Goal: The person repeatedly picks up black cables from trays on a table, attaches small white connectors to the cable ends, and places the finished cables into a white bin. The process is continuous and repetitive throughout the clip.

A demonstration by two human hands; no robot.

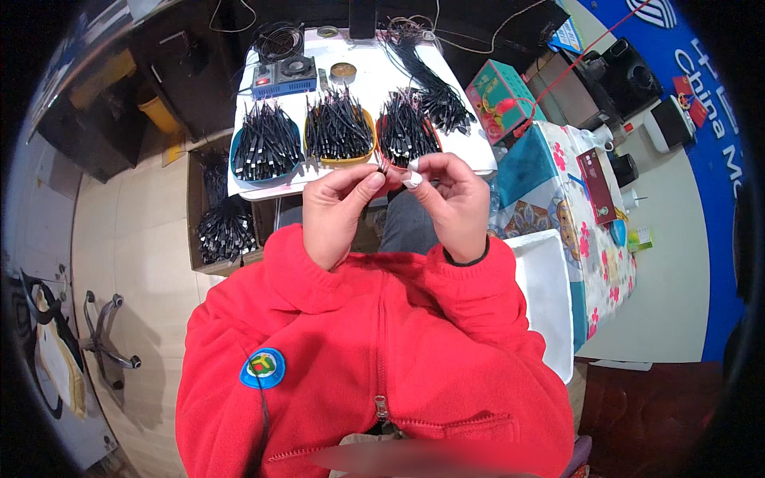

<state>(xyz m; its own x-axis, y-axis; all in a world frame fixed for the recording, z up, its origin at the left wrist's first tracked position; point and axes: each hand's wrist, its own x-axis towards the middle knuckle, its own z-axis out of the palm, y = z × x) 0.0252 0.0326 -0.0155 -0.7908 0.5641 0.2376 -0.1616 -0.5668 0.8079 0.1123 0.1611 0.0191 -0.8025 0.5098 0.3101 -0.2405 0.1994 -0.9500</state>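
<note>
In front of my chest, at the near edge of the white table [335,177], both hands meet. My left hand [339,209] pinches a small dark cable end [383,169] between thumb and fingertips, with thin pale wires showing beyond it. Closed in a pinch just beside it is my right hand [458,199], white coverings on its thumb and fingertip; what lies between those fingertips is too small to make out. Right behind my hands stand a blue bin [234,163], a yellow bin [351,160] and a red bin [437,137], each heaped with short black cables.
A small blue device [285,78] and a round tin [343,72] sit behind the bins, with long black cables [426,80] to the right. Left, a floor carton [194,215] holds more cables. A white tub [550,291] and a cloth-covered table [590,231] flank my right.
</note>
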